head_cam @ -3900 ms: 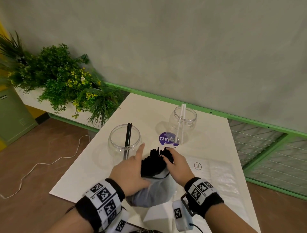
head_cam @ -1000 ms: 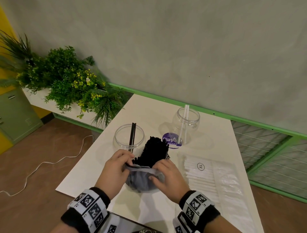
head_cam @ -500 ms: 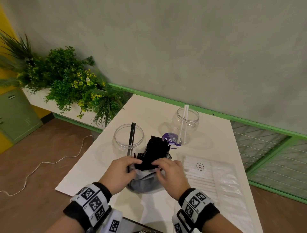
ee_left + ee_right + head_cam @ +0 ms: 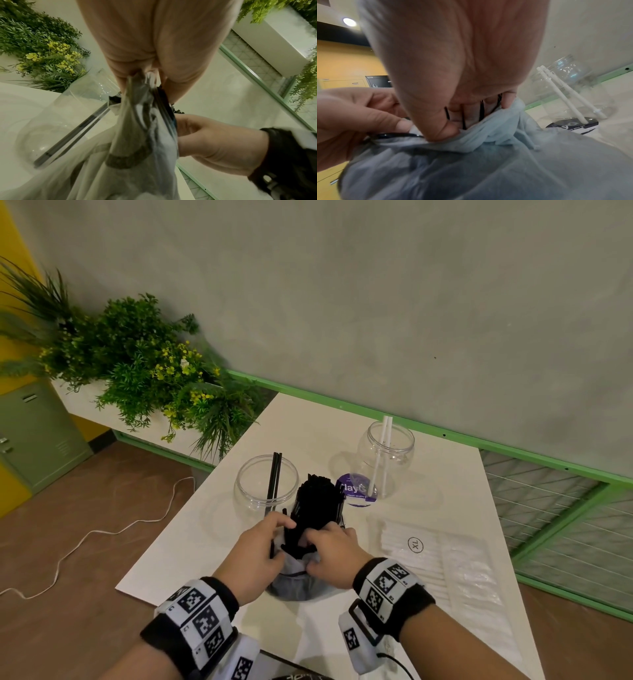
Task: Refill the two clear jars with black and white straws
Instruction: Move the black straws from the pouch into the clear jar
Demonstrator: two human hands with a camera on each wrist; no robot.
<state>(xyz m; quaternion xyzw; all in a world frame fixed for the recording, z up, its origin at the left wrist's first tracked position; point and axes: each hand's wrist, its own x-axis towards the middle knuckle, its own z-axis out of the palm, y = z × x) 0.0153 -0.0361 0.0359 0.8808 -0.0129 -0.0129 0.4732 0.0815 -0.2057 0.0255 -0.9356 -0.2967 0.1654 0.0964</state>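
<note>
Both hands work the plastic bag (image 4: 294, 580) between them: left hand (image 4: 255, 556) pinches its rim, right hand (image 4: 334, 556) apparently grips the black straws (image 4: 317, 505). Unpacking continues; next, lift the bundle to the jar (image 4: 265, 482) just beyond the left hand.

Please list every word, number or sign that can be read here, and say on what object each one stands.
"XL", circled, seen upside down: on the pack of white straws.
"layG", partly hidden, and "Clean as you g" beneath: on the purple round sticker.
The sticker's small top lines: too small to read.
Wristband squares: coded patterns, not words.
</note>
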